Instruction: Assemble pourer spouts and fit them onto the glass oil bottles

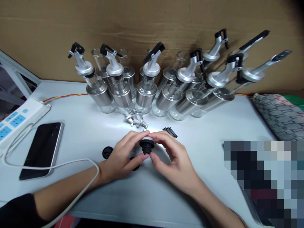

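At the middle of a pale table (211,144), two bare hands meet over one black-and-silver stopper (146,146), its ribbed end toward the viewer. The left hand (125,153) and right hand (174,156) both pinch it narrowly by the fingertips, from either side. So slight a hold could slip if the pressure were uneven, dropping the stopper onto the table. Just behind lie loose silver spouts (130,119) and small black bars (171,132); a forward knock could scatter them or tip the crowded bottles (143,98) beyond. One black cap (107,152) lies beside the left hand, another partly hidden under it, easily nudged. A white cable (89,159) crosses the left forearm and could snag if that arm lifts.
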